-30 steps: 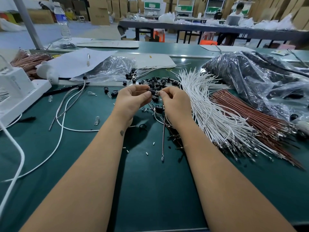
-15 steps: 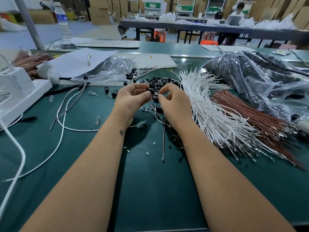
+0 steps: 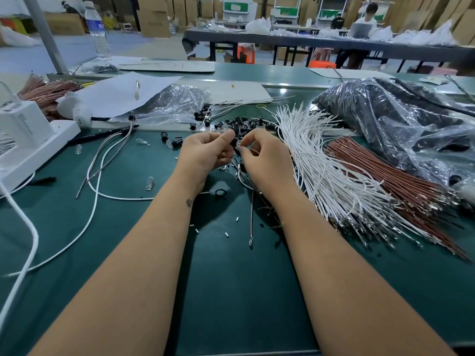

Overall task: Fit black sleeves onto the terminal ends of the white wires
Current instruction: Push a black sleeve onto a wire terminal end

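The left hand [image 3: 205,152] pinches a small black cylindrical plastic sleeve [image 3: 233,142] between thumb and fingertips, a narrow grip held above the green tabletop [image 3: 231,291]. Touching it from the right, the right hand [image 3: 264,160] pinches the end of a thin white insulated wire [image 3: 243,179], which loops down under the wrist; whether the terminal has entered the sleeve cannot be told, since the fingers hide the joint. Just beyond the hands lies a scatter of loose black sleeves [image 3: 241,124], and to the right a large fanned bundle of white wires [image 3: 321,165], with a bundle of brown wires [image 3: 385,176] beside it. A few wires already capped in black lie near a crumpled clear plastic bag [image 3: 174,104]. Judging from that, only a handful are done and the bulk of the bundle is left.
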